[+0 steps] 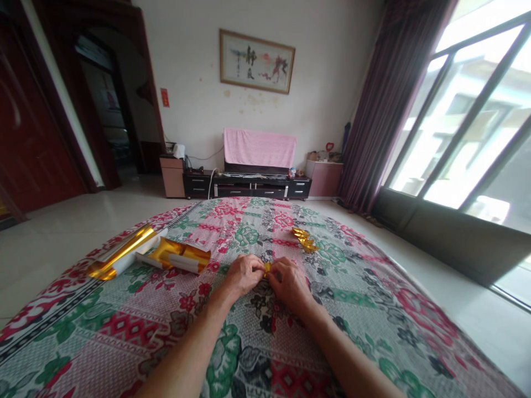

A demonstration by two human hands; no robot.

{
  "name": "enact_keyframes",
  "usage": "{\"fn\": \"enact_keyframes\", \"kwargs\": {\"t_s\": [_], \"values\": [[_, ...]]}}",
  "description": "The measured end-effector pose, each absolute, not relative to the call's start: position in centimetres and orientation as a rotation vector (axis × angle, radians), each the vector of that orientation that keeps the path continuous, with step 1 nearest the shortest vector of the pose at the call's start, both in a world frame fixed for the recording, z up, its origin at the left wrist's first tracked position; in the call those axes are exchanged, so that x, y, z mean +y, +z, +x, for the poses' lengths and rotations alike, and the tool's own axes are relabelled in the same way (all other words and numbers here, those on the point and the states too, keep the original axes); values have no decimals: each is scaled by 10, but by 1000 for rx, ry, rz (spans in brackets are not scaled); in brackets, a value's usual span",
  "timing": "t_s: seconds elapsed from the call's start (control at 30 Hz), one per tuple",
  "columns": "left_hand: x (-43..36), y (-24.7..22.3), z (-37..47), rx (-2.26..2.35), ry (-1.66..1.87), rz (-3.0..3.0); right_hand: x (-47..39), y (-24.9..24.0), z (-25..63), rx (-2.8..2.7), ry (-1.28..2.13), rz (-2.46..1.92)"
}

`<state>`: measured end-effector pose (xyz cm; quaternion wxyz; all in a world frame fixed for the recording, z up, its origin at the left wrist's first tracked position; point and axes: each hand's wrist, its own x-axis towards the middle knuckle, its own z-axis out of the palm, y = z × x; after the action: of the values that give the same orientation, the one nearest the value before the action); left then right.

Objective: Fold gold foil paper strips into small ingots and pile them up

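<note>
A small piece of gold foil paper [267, 267] is pinched between the fingertips of both hands, just above the flowered cloth [257, 309]. My left hand [245, 273] grips its left side with fingers closed. On the other side, my right hand [289, 281] is closed on it too. Fingers cover most of the piece, so its shape is hard to make out. Beyond my right hand lies a short row of folded gold paper pieces [305, 240]. Left of my hands rest curled gold foil sheets [178, 255] with white backs, and a gold roll [124, 254].
The patterned cloth covers a wide surface with a rounded far edge. Farther off stand a low black cabinet [257, 188] and something draped with a pink cloth [259, 147]. Purple curtains [373, 105] and a large window [468, 121] are at the right, with a doorway at the left.
</note>
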<state>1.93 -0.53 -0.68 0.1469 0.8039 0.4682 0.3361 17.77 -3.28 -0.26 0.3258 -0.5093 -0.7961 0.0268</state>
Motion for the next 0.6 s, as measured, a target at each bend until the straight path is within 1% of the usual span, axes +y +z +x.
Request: {"fn": "enact_keyframes", "kwargs": {"t_s": [0.6], "values": [[-6,-12,24,1430,1012,2278,-38,0,187,-2013,197,-1221]]}}
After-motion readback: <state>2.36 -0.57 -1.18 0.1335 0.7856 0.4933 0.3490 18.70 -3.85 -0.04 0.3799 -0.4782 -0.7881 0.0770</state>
